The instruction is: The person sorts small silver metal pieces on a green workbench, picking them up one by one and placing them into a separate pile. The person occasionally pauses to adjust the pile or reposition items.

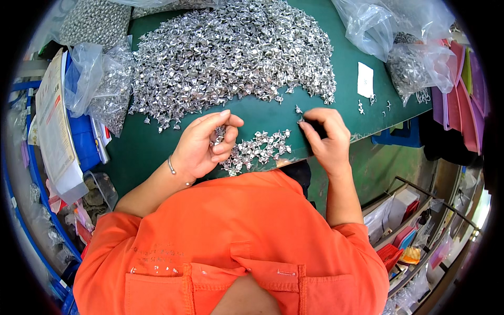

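Note:
A big heap of small silvery metal pieces (231, 52) covers the far middle of the green table. My left hand (206, 140) is curled, palm up, around several of these pieces, which show between thumb and fingers. Beside it, near the table's front edge, lies a smaller pile of the same pieces (260, 150). To the right of that pile, my right hand (331, 135) pinches one small metal piece (300, 120) between thumb and forefinger, just above the table. Its other fingers are folded in.
Clear plastic bags of metal parts stand at the left (113, 89) and right (415, 68) of the table. A white paper slip (365, 79) lies near a few loose pieces (361, 107). Papers (55, 115) lean at the left; a shelf with boxes (399, 210) stands low at the right.

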A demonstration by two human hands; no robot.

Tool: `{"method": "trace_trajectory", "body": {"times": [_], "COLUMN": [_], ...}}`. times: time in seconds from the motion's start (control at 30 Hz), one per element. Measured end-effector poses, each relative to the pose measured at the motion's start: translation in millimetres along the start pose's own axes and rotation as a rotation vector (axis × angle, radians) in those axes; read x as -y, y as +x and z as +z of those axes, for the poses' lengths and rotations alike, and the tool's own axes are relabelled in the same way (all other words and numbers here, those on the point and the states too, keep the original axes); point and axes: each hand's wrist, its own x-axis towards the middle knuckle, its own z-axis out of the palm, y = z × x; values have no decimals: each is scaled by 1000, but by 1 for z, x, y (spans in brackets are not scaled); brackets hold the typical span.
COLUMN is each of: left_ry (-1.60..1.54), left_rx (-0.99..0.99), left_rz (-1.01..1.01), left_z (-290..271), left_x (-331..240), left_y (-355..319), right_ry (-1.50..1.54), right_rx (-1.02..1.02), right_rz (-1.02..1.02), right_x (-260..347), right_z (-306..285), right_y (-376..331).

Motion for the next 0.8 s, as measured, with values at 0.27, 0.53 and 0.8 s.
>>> {"method": "trace_trajectory", "body": {"times": [0.27,0.53,0.8], "left_ry": [-1,-1,-1], "left_rx": [-5,6,-20], "left_rz": [2,3,-7], "left_z": [0,-1,1], "left_x": [1,1,1], "left_y": [0,1,1], "right_ry": [12,134,28], "right_rx": [-80,-4,54], "right_rz": [-37,21,-237], "right_x": [0,-8,-8], "right_z": [13,9,14], "right_y": [8,13,12]}}
